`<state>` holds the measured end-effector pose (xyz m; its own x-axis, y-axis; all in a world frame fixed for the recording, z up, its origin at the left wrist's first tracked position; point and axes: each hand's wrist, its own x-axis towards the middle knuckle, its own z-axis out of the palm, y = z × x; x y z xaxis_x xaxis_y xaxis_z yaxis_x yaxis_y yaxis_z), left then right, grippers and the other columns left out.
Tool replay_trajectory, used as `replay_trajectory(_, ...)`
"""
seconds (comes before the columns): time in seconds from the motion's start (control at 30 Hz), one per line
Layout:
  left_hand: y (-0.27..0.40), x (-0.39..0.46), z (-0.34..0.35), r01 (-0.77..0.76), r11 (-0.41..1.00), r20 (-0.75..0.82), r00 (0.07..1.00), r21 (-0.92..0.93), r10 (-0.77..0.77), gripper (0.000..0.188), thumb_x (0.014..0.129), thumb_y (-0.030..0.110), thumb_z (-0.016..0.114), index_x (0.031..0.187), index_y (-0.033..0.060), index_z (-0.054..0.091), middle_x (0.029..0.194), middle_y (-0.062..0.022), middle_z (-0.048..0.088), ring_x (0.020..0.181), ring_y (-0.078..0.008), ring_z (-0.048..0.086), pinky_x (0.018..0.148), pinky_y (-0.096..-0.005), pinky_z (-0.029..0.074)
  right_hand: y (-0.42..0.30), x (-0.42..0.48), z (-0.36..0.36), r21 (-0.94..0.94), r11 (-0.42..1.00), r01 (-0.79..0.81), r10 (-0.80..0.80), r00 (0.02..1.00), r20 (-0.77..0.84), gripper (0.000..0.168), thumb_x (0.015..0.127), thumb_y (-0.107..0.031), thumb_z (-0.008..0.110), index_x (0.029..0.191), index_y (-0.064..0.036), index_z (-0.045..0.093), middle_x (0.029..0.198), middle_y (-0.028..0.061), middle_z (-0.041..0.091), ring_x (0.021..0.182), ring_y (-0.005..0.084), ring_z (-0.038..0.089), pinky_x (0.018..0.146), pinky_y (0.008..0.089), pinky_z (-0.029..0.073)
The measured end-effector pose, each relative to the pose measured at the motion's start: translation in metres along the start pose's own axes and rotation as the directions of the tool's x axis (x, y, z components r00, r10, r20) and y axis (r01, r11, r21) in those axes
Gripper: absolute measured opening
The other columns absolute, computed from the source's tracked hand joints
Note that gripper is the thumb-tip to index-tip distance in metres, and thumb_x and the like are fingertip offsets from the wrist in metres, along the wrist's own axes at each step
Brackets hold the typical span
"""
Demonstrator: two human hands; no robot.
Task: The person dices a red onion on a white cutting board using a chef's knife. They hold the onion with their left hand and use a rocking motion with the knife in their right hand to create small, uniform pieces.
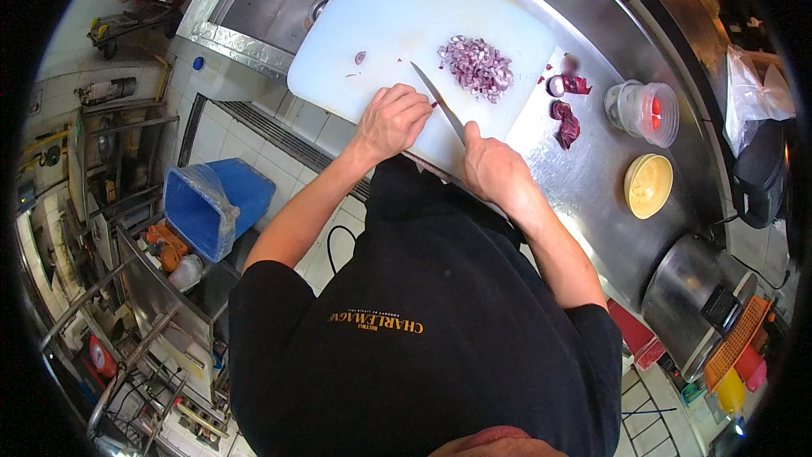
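Note:
My right hand [498, 168] grips a kitchen knife [438, 100] by its handle. Its blade points up and to the left over a white plastic cutting board [355, 6]. Just left of the blade, my left hand [394, 119] rests at the near side of the board with fingers curled. A tiny dark red scrap shows by its fingertips; whether the fingers pinch anything is hidden. To the right of the blade lies a pile of diced red onion [477, 68]. One small onion slice [360, 58] sits apart on the left, with a few specks around it.
Red onion skins and an end piece [566, 124] lie on the steel counter [571, 184] right of the board. Beyond them are clear plastic tubs [642, 112], a yellow bowl [648, 186] and a large metal pot [688, 292]. A steel sink [273, 13] adjoins the board's left; a blue bin [247, 193] stands below.

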<state>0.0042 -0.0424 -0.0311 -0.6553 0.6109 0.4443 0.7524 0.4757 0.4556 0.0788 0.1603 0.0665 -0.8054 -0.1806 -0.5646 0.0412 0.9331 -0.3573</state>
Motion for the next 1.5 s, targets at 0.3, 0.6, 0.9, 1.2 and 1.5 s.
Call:
replay_trajectory(0.3,-0.003,-0.002,0.005,-0.001,1.000,-0.024,1.000,-0.003,0.001,0.015,0.077,0.007,0.078,0.092,0.0091,0.075,0.100,0.0003,0.073,0.099,-0.0206,0.065,0.080,-0.0353,0.048,0.015,-0.010,0.051,0.110,0.994,-0.017,0.024,0.998,-0.064,0.029,0.093,-0.007,0.048,0.119,0.006,0.044,0.087,0.0344,0.068,0.083,0.0533,0.068,0.074,0.0595,0.054)
replay_trajectory(0.6,-0.004,-0.005,0.003,0.012,1.000,-0.020,1.000,0.016,-0.011,0.014,0.078,0.007,0.078,0.092,0.0097,0.076,0.102,0.0006,0.073,0.101,-0.0205,0.065,0.084,-0.0352,0.047,-0.006,-0.012,0.003,0.053,0.999,-0.012,0.011,1.000,0.020,0.022,0.092,-0.007,0.049,0.111,0.005,0.046,0.086,0.0343,0.068,0.084,0.0501,0.070,0.076,0.0578,0.056)
replay_trajectory(0.9,-0.002,-0.008,0.005,0.038,0.999,-0.021,0.999,0.005,-0.038,0.014,0.079,0.008,0.077,0.092,0.0097,0.076,0.101,0.0009,0.072,0.101,-0.0208,0.064,0.087,-0.0355,0.046,0.012,-0.019,0.054,-0.005,0.999,-0.046,0.046,0.998,-0.042,0.024,0.094,-0.008,0.049,0.114,0.004,0.045,0.079,0.0293,0.066,0.075,0.0455,0.071,0.066,0.0558,0.056)
replay_trajectory(1.2,-0.054,0.003,-0.042,0.345,0.936,-0.158,0.931,0.075,-0.330,0.013,0.084,0.016,0.076,0.095,0.0096,0.076,0.100,-0.0062,0.073,0.099,-0.0254,0.067,0.085,-0.0404,0.049,0.025,0.002,0.026,0.103,0.989,0.107,-0.081,0.969,-0.234,0.020,0.094,-0.008,0.049,0.109,0.003,0.044,0.082,0.0315,0.066,0.076,0.0515,0.067,0.070,0.0600,0.053)
replay_trajectory(1.5,-0.082,0.026,-0.057,0.679,0.721,-0.011,0.729,0.138,-0.685,0.028,0.084,0.027,0.078,0.099,0.0029,0.076,0.098,-0.0175,0.073,0.090,-0.0304,0.071,0.083,-0.0405,0.056,0.050,-0.027,0.058,0.108,0.981,0.162,-0.147,0.980,-0.137,0.019,0.096,-0.012,0.050,0.108,0.001,0.044,0.079,0.0301,0.066,0.075,0.0510,0.066,0.069,0.0603,0.052)
